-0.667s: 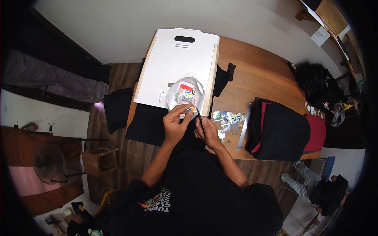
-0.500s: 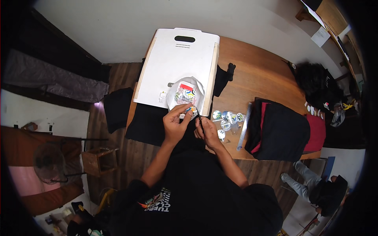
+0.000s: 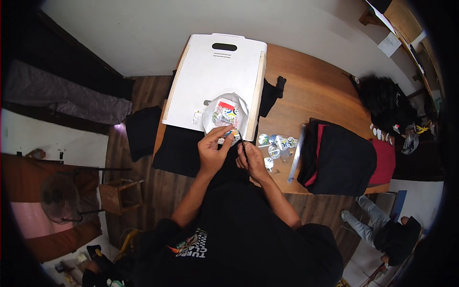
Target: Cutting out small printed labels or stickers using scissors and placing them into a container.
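Centrally, the left hand (image 3: 213, 147) pinches a small printed piece (image 3: 234, 134) over the near rim of a white rounded container (image 3: 208, 120), at the near right corner of the white board (image 3: 220, 76). The right hand (image 3: 253, 161) grips a slender dark tool (image 3: 245, 149), seemingly scissors. Clean cutting presumably calls for a steady pinch, skin clear of the tip, and turning the piece.

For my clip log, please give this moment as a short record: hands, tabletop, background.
Left hand: pinching a small printed piece
Right hand: gripping a slim dark tool, type unclear
Beyond hands: white container with printed contents; white panel
Tabletop right: shiny cutouts, metal ruler, black-and-red cloth
Background: another person, lower right
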Available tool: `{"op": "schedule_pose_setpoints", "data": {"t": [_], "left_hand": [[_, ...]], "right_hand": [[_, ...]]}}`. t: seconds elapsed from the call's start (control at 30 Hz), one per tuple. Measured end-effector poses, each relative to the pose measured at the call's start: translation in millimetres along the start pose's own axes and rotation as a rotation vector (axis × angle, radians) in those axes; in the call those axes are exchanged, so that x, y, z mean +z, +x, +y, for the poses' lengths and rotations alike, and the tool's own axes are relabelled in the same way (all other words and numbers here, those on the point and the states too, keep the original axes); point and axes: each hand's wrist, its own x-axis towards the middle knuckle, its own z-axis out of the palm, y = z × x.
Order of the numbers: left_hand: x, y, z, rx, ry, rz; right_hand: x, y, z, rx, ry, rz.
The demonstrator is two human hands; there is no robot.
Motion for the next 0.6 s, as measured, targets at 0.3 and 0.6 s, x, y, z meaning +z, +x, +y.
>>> {"op": "schedule_pose_setpoints", "data": {"t": [0.3, 0.6], "left_hand": [[0.6, 0.4, 0.3, -0.006, 0.009, 0.001], [-2.2, -2.7, -3.4, -0.036, 0.016, 0.008]], "right_hand": [[0.6, 1.3, -2.3, -0.020, -0.020, -0.012], [4.0, 3.1, -6.7, -0.016, -0.005, -0.004]]}}
